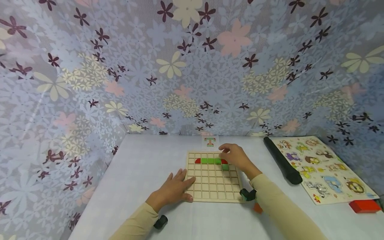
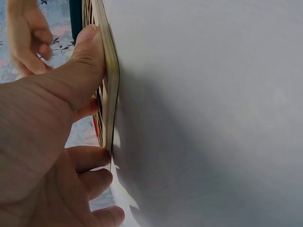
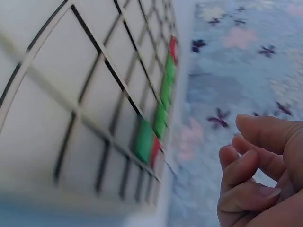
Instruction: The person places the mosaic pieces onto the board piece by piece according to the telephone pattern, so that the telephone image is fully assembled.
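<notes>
A wooden grid board (image 1: 213, 190) lies on the table. Its upper part has a row of green blocks (image 1: 211, 161) between a red piece (image 1: 198, 161) and another red piece (image 1: 224, 161); one green block (image 1: 225, 167) sits below the right end. The left hand (image 1: 172, 189) rests on the board's left edge, fingers spread, and its thumb (image 2: 87, 56) touches the rim in the left wrist view. Over the board's upper right corner is the right hand (image 1: 237, 156). In the right wrist view this hand (image 3: 258, 175) has loosely bent fingers and holds nothing visible.
Behind the board lies a small pattern card (image 1: 210, 142). To the right are a black cylindrical object (image 1: 283, 160), an animal picture sheet (image 1: 327, 170) and a red block (image 1: 364, 206). An orange piece (image 1: 258, 208) lies by the right forearm. Flowered cloth (image 1: 180, 83) hangs behind.
</notes>
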### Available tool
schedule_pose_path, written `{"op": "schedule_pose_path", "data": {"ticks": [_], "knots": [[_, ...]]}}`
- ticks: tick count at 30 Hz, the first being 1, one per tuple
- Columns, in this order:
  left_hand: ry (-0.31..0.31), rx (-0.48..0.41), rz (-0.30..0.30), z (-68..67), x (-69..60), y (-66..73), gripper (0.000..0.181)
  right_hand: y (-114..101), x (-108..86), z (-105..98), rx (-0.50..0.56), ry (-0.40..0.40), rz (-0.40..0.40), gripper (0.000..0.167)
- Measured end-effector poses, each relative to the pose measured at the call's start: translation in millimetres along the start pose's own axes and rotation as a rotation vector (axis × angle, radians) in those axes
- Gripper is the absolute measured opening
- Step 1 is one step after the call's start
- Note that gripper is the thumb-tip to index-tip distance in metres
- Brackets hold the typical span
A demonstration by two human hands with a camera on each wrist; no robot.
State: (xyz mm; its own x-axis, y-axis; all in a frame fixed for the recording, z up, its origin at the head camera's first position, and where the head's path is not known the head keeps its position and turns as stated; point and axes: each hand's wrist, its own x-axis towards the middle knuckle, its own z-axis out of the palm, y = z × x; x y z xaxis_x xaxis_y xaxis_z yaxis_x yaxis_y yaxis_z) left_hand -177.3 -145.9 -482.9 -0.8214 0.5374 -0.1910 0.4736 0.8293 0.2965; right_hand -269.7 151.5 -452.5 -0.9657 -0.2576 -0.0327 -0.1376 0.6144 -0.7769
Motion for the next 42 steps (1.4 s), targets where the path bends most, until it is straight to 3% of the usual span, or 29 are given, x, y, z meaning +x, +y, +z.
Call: {"op": "schedule_pose_path", "data": {"ticks": [6, 13, 23, 29, 36, 42], "knots": [[0.007, 0.019, 0.000, 1.2, 0.8, -1.8, 0.081, 10.4, -37.2, -42.5, 0.045, 0.086, 0.012, 0.042], [0.010, 0.020, 0.004, -0.1, 2.3, -3.5, 0.080, 34.7, -70.9, -72.0, 0.174, 0.130, 0.162, 0.057], [0.011, 0.003, -0.002, -3.7, 0.8, -3.1, 0.081, 69.7, -78.2, -70.0, 0.333, 0.056, 0.311, 0.060], [0.007, -0.021, -0.009, -5.5, -1.0, 0.2, 0.080, 80.0, -85.0, -61.3, 0.290, -0.012, 0.344, 0.057], [0.009, -0.026, -0.015, -4.9, -1.0, 1.6, 0.081, 81.9, -117.5, -73.4, 0.295, -0.010, 0.324, 0.055], [-0.006, -0.029, -0.012, -2.7, -1.7, 1.0, 0.081, 95.7, -158.2, -86.5, 0.295, -0.060, 0.394, 0.067]]}}
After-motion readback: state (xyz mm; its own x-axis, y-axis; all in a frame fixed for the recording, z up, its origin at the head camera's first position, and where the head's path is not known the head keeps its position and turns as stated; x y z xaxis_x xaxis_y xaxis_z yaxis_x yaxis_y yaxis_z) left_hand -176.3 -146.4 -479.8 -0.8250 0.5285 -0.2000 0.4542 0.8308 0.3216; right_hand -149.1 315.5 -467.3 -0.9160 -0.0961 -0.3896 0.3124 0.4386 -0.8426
